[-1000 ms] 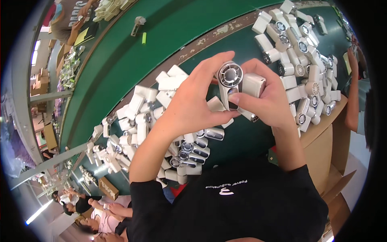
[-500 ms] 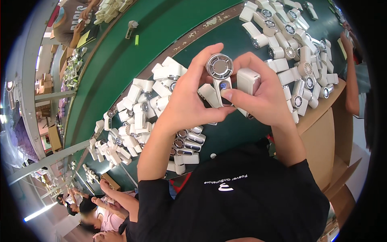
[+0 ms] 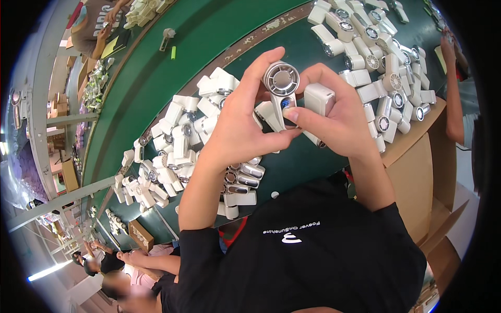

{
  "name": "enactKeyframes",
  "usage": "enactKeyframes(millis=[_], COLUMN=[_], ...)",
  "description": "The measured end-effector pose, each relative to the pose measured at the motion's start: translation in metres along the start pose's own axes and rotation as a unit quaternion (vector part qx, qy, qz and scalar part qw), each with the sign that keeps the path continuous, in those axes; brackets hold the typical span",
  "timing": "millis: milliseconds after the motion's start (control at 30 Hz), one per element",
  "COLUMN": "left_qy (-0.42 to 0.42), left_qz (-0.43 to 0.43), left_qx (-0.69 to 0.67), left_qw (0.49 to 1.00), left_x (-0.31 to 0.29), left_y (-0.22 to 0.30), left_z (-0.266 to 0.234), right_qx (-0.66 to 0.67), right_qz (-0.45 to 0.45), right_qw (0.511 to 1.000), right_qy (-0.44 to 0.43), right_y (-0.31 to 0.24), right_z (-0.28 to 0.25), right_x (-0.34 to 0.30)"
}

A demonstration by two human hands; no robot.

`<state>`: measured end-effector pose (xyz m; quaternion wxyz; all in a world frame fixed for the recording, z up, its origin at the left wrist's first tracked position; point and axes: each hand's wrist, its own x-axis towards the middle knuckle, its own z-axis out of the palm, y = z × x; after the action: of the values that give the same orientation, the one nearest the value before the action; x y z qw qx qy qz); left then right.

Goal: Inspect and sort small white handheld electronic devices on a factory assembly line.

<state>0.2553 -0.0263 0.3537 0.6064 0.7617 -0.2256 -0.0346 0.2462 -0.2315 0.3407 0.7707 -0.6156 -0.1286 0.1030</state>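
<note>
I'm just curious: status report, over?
Left fingers holding round-headed white handheld fan. Right fingers gripping white, blocky device. Right thumb partly covering fan's handle.

Holds a small fan (image 3: 282, 93) between left hand (image 3: 244, 121) and right hand (image 3: 336, 124), with a blue light (image 3: 286, 103) on the handle (image 3: 279, 111) just above the right thumb (image 3: 300, 117). Grips a white block (image 3: 317, 99) in the right hand. Reaches over a green table (image 3: 313, 167), between two heaps of white fans (image 3: 181, 147), near a cardboard box (image 3: 412, 175).

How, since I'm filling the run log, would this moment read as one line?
left hand: holds fan; right hand: touches fan, holds white piece; display: lit blue; table: white fans heaped
</note>
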Motion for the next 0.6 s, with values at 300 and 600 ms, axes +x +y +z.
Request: enactKeyframes(millis=[300, 600], left_qy=[-0.008, -0.038], left_qz=[-0.009, -0.025], left_qx=[0.013, 0.468], left_qw=[1.000, 0.883], left_x=[0.004, 0.033], left_y=[0.002, -0.027], left_z=[0.003, -0.008], right_qx=[-0.007, 0.078], right_qz=[0.006, 0.049], right_qw=[1.000, 0.942], right_qy=[0.005, 0.324], right_y=[0.005, 0.021], right_z=[-0.008, -0.058], right_x=[0.000, 0.023])
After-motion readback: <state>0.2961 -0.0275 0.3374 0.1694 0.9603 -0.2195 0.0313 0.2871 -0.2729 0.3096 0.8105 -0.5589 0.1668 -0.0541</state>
